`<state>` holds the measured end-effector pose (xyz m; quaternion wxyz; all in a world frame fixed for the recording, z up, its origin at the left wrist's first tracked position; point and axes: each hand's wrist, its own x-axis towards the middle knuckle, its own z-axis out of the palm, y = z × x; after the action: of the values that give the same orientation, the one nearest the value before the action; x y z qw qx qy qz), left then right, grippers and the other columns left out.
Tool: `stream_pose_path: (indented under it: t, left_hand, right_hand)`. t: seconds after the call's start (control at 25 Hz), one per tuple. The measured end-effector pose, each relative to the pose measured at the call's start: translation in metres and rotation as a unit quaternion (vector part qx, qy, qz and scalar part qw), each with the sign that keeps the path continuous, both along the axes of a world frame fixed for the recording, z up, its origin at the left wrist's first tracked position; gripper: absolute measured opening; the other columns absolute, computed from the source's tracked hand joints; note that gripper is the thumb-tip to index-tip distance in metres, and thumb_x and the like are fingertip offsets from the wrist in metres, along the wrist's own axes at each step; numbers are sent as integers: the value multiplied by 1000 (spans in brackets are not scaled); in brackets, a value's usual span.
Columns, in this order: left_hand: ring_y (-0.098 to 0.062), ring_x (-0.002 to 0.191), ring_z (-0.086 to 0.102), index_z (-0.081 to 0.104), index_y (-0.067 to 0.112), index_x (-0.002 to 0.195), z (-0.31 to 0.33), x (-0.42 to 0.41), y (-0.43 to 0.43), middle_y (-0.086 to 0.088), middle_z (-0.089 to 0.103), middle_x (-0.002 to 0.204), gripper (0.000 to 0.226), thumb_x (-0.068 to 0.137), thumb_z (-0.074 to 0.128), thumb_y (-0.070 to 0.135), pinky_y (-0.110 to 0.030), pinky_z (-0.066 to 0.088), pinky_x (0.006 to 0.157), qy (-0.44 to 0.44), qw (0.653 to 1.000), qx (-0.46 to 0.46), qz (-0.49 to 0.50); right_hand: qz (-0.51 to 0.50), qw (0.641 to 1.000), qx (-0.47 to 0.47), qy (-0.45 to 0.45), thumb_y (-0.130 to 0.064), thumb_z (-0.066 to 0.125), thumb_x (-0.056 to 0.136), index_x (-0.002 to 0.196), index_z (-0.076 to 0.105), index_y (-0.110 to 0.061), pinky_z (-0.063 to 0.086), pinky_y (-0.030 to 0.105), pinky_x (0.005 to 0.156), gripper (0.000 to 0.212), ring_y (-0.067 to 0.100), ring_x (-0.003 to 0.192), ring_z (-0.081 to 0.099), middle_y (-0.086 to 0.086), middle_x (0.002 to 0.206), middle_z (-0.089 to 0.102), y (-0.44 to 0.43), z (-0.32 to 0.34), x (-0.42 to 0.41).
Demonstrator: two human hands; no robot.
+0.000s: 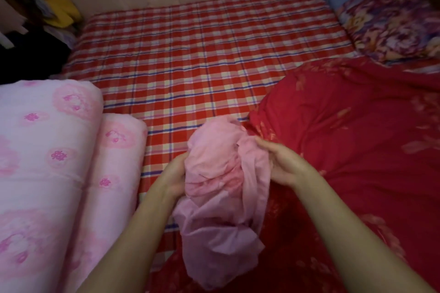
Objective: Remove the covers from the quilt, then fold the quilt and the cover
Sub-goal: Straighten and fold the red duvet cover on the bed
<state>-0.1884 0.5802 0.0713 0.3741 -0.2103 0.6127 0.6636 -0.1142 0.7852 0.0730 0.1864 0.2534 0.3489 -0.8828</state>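
A bunched pink cloth, thin and wrinkled, hangs between my hands above the bed's near edge. My left hand grips its left side and my right hand holds its right side. A red quilt cover with a faint floral print lies crumpled over the right half of the bed, its near part running under the pink cloth. On the left lies a folded pale pink quilt with pink round motifs, in two thick rolls.
The bed carries a red, white and blue checked sheet. A floral pillow with a blue one behind it sits at the far right. Yellow and dark clothes pile at the far left by the wall.
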Motion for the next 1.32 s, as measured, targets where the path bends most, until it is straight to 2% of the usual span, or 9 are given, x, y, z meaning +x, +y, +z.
stream_pose_path:
  t: [0.2,0.32,0.48,0.6,0.68,0.88,1.0,1.16,1.32]
  left_hand:
    - [-11,52,63,70,3,53,58,20,-14,-7,67,61,52,89,34,-9,-17,48,48,78,978,76,-180]
    - [-4,53,61,73,7,69,76,9,-7,-3,72,78,28,78,47,6,-14,43,56,307,895,-106,-305]
    - [-1,38,48,63,6,113,89,37,5,-7,67,102,66,62,81,43,-31,24,17,206,901,-293,-246]
    - [-9,70,52,60,11,118,115,72,7,-6,65,109,35,90,56,31,-17,41,45,332,719,-375,-481]
    - [7,70,48,69,18,104,139,78,-9,6,66,86,21,87,63,29,-9,36,52,452,669,-320,-496]
    - [1,113,49,48,34,128,130,48,-60,25,50,118,93,46,80,66,-24,42,97,456,758,-232,-405]
    - [-16,106,63,61,26,116,89,78,-63,8,68,110,62,62,82,50,-27,51,90,266,785,-161,-536]
    - [-25,89,63,65,0,106,81,127,-25,-15,67,97,38,74,75,18,-34,52,81,169,929,80,-321]
    - [-24,104,63,66,6,103,111,130,9,-10,71,100,16,94,55,12,-39,46,100,215,942,136,-216]
  right_hand:
    - [210,929,305,8,-55,59,84,96,65,-8,55,18,58,49,10,64,68,1,73,72,-33,77,-71]
    - [238,783,563,116,-55,78,64,79,58,-10,46,19,53,52,10,62,54,-4,67,58,-73,131,-81]
    - [215,681,683,158,-57,76,64,70,50,-15,39,26,58,50,19,73,53,-1,72,55,-101,149,-61]
    - [279,596,736,159,-38,74,73,98,67,-11,50,27,76,38,19,89,64,5,98,70,-99,137,-39]
    - [309,551,739,234,-23,67,79,99,70,-13,45,22,69,22,14,79,61,7,94,72,-88,133,-17]
    - [313,488,744,333,-12,57,74,85,75,-17,49,31,67,22,18,77,66,3,84,73,-55,129,41]
    - [240,515,751,336,2,56,68,85,76,-15,50,32,70,31,20,80,67,3,86,74,-46,140,56]
    - [109,463,820,318,1,54,70,90,73,-12,48,33,69,31,30,86,65,7,89,72,-63,141,52]
    - [66,412,882,218,-18,56,83,100,63,-14,37,31,64,19,32,90,63,8,92,69,-73,162,43]
